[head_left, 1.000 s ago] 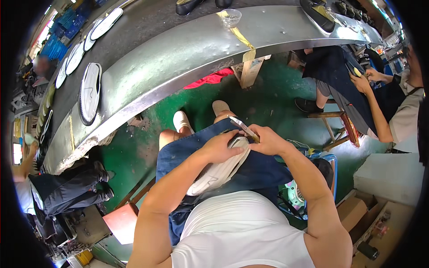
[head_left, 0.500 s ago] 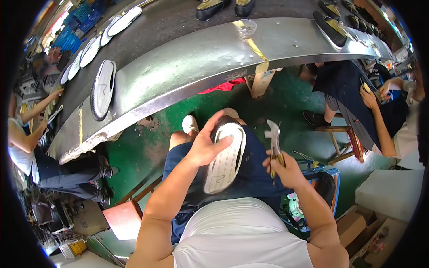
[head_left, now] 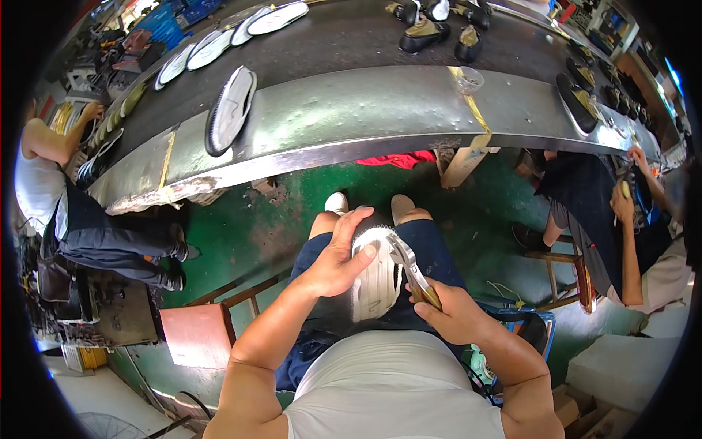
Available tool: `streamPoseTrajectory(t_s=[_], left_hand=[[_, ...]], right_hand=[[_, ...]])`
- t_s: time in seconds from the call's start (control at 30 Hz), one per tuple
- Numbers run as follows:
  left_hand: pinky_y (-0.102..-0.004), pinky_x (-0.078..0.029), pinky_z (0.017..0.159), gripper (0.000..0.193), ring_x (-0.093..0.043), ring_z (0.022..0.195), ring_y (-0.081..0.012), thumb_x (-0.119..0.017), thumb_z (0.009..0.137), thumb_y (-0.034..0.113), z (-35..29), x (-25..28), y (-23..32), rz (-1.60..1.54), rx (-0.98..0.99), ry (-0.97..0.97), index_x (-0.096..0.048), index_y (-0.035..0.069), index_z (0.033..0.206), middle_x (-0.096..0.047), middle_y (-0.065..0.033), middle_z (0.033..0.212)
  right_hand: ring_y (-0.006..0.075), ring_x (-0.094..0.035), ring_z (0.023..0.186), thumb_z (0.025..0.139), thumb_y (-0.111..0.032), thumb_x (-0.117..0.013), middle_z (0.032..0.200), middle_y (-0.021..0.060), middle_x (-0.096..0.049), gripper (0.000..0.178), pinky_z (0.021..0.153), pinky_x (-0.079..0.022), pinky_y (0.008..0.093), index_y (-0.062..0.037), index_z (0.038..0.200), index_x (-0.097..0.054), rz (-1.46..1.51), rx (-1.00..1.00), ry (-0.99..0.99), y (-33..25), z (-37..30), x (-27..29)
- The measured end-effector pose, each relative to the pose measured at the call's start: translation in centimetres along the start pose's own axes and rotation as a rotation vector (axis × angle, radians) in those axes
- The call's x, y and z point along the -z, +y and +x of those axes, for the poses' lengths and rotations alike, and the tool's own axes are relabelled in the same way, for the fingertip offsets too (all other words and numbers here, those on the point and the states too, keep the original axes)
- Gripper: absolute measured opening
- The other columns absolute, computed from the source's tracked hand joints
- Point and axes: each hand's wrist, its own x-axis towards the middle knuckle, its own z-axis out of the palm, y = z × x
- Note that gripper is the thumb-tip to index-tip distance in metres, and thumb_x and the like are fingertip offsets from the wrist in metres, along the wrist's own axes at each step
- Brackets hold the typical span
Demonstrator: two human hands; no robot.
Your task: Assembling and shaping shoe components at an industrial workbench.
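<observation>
On my lap lies a shoe upper on a last (head_left: 374, 293), sole side up, with a white ribbed insole and a dark edge at the toe. My left hand (head_left: 338, 265) grips it at the toe end, thumb on the insole and fingers over the far side. In my right hand (head_left: 455, 313) is a pair of lasting pliers (head_left: 411, 267), a metal head on brownish handles. The head of the pliers meets the right edge of the shoe near the toe. Whether the jaws pinch the material is too small to tell.
A metal-edged bench (head_left: 351, 102) curves across in front of me. A white-soled shoe (head_left: 232, 111) stands on its left part; dark-and-tan shoes (head_left: 424, 35) sit farther back. One co-worker (head_left: 51, 168) is at left, another (head_left: 636, 219) at right beside a wooden stool (head_left: 585, 282).
My right hand has brought the pliers left, from beside the shoe to its right edge near the toe. My left hand keeps its hold. The whole view has shifted, showing more of the bench.
</observation>
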Motion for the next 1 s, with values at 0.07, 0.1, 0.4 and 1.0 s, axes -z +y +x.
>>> streamPoseTrajectory(t_s=[0.07, 0.1, 0.4, 1.0], left_hand=[[-0.0416, -0.024, 0.117, 0.065, -0.032, 0.139, -0.0319, -0.060, 0.099, 0.022, -0.8, 0.3, 0.0, -0.046, 0.005, -0.028, -0.025, 0.009, 0.152, -0.032, -0.0203, 0.148], [-0.0418, -0.026, 0.116, 0.065, -0.033, 0.139, -0.0325, -0.058, 0.100, 0.026, -0.9, 0.7, 0.1, 0.010, 0.014, -0.032, -0.024, 0.007, 0.152, -0.030, -0.0218, 0.151], [-0.0400, -0.038, 0.104, 0.056, -0.048, 0.116, -0.0349, -0.062, 0.097, 0.022, -3.0, 1.7, -3.3, -0.045, -0.020, 0.157, -0.038, 0.010, 0.147, -0.048, -0.0183, 0.120], [-0.0290, -0.041, 0.104, 0.049, -0.050, 0.121, -0.0150, -0.059, 0.098, 0.002, -4.1, 4.0, -5.4, -0.507, 0.048, 0.084, -0.045, 0.010, 0.144, -0.052, -0.0039, 0.129]], right_hand=[[0.0136, -0.062, 0.088, 0.098, -0.016, -0.058, 0.102, 0.0079, -0.065, 0.036, 0.077, -0.053, 0.0309, 0.0020, 0.130, -0.055, -0.131, 0.099, 0.013, -0.1, 0.7, 0.0], [0.0137, -0.061, 0.087, 0.098, -0.016, -0.059, 0.101, 0.0081, -0.065, 0.035, 0.077, -0.052, 0.0304, 0.0024, 0.128, -0.055, 0.107, 0.058, -0.063, 0.0, 1.4, 0.1], [0.0141, -0.062, 0.094, 0.101, -0.017, -0.054, 0.104, 0.0072, -0.065, 0.034, 0.085, -0.050, 0.0304, 0.0035, 0.128, -0.055, 0.523, 0.054, -0.177, 0.2, 3.3, -3.5], [0.0385, -0.067, 0.081, 0.096, -0.017, -0.063, 0.089, 0.0213, -0.067, 0.025, 0.072, -0.053, 0.0438, 0.0032, 0.110, -0.060, -0.366, 0.441, 0.320, 4.1, 8.8, -5.5]])
